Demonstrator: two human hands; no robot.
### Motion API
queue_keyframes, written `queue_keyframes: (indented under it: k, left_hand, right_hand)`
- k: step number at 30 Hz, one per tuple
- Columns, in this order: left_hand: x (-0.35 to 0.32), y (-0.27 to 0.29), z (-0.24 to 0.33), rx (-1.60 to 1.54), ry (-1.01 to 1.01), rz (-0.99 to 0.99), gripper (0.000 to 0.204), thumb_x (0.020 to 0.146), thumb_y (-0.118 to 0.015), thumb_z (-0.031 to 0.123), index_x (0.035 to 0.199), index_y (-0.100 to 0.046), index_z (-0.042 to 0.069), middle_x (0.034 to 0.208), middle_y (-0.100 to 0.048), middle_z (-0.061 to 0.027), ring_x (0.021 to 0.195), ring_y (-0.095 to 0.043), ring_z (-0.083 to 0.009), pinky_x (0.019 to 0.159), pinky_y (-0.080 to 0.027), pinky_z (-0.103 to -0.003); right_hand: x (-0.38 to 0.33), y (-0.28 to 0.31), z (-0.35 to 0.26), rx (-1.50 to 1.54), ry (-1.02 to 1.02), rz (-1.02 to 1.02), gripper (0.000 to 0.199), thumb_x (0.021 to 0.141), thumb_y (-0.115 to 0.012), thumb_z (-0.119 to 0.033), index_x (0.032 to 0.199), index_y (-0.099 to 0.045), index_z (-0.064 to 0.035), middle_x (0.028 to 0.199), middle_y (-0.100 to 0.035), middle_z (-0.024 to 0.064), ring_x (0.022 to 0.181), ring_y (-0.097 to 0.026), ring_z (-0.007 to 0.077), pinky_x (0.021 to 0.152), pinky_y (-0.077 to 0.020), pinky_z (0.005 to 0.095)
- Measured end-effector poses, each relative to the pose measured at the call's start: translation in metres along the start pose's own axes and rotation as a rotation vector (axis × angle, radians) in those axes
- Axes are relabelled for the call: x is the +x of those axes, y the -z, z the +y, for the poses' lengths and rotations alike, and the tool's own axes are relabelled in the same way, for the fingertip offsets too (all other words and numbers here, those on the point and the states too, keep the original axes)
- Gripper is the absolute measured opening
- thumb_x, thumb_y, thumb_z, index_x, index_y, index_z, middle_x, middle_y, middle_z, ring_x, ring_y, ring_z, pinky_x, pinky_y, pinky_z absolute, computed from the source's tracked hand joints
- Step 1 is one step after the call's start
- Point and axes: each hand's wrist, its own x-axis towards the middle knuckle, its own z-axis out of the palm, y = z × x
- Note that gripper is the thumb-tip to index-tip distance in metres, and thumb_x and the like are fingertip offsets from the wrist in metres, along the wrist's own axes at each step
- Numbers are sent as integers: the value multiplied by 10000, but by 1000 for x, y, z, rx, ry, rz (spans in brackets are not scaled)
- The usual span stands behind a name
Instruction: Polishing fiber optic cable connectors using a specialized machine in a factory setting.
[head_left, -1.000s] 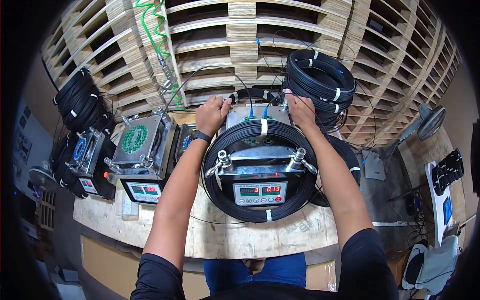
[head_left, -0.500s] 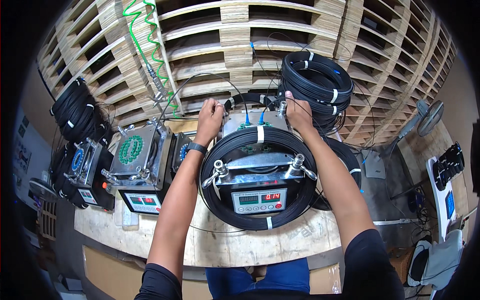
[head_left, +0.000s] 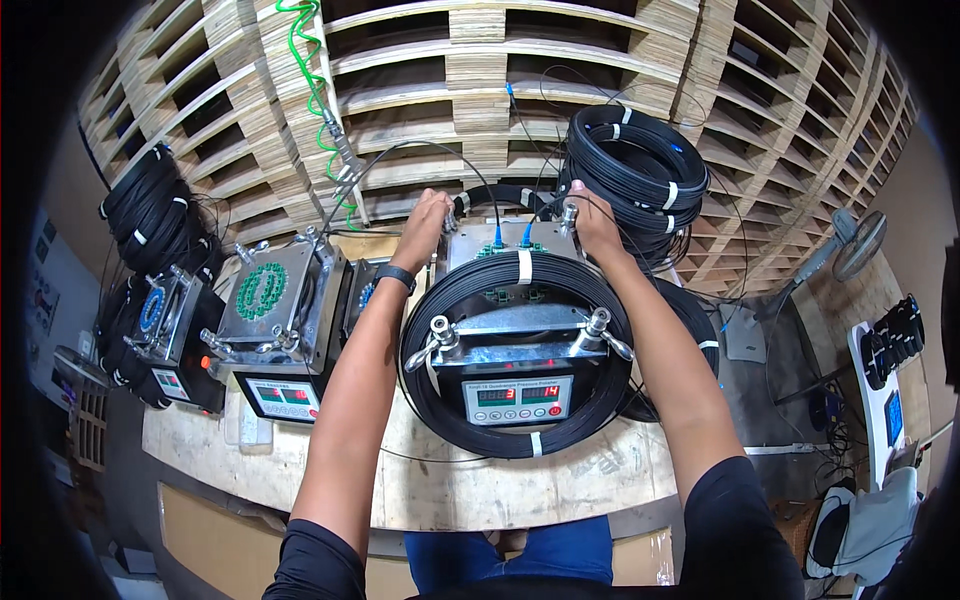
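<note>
In front of me stands a polishing machine (head_left: 520,348) with a metal top plate, corner clamps and a lit control panel (head_left: 518,402). A coil of black cable (head_left: 425,420) with white ties hangs around its front, and two blue connectors (head_left: 498,238) are plugged into green holders on the plate. My left hand (head_left: 425,226) is closed at the far left corner clamp, its fingertips partly hidden behind the post. At the far right corner clamp (head_left: 570,214), my right hand (head_left: 597,228) is curled with the thumb raised beside the post, and its other fingers are mostly hidden.
Two similar machines (head_left: 278,300) (head_left: 165,330) stand on the wooden table (head_left: 440,500) to the left. Stacked black cable coils (head_left: 640,165) are at the far right, more cable (head_left: 150,210) at the left. Wooden pallets (head_left: 480,65) rise behind; a fan (head_left: 858,245) is at right.
My left hand has moved slightly right and closed in on the far left clamp. The right hand stays at its clamp, shifted a little. The panel's lit digits differ, and the view has shifted slightly.
</note>
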Motion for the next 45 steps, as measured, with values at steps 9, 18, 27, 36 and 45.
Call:
queue_keyframes:
  k: [9, 18, 27, 36, 45]
  left_hand:
    - [-4, -24, 22, 169, 367, 160, 362, 984, -460, 279, 1156, -535, -31, 1379, -470, -274, 1258, -474, -396, 1059, -369, -415]
    - [11, -20, -5, -462, 701, 74, 400, 985, -396, 444, 989, -556, 78, 810, -650, -105, 712, -599, -218, 679, -497, -367]
    - [11, -18, 1, -712, 662, 75, 340, 908, -441, 362, 848, -570, 54, 748, -637, -100, 647, -590, -219, 647, -507, -348]
    - [11, -23, -10, -613, 615, 143, 339, 1011, -406, 294, 886, -605, 49, 770, -671, -74, 654, -565, -186, 674, -450, -331]
    - [13, -17, -9, -570, 551, 101, 324, 1074, -426, 352, 923, -547, 92, 754, -603, -26, 692, -590, -148, 669, -481, -294]
  right_hand:
    - [-21, -8, -39, 138, -581, 144, 706, 977, -555, -501, 1438, -327, -18, 1256, -591, 230, 1161, -575, 313, 1016, -423, 372]
    - [-18, -15, -19, 682, -359, -63, 416, 978, -525, -367, 1236, -344, -95, 939, -651, 156, 854, -617, 209, 801, -489, 335]
    - [-11, -12, -20, 518, -300, -73, 239, 971, -453, -302, 995, -521, -75, 815, -612, 91, 787, -559, 178, 793, -439, 306]
    - [-12, -16, -23, 527, -298, -67, 285, 945, -478, -351, 944, -516, -69, 833, -618, 105, 781, -558, 194, 763, -441, 312]
    - [-11, -11, -21, 547, -352, -133, 294, 949, -463, -350, 1001, -550, -74, 856, -628, 102, 812, -565, 195, 799, -439, 315]
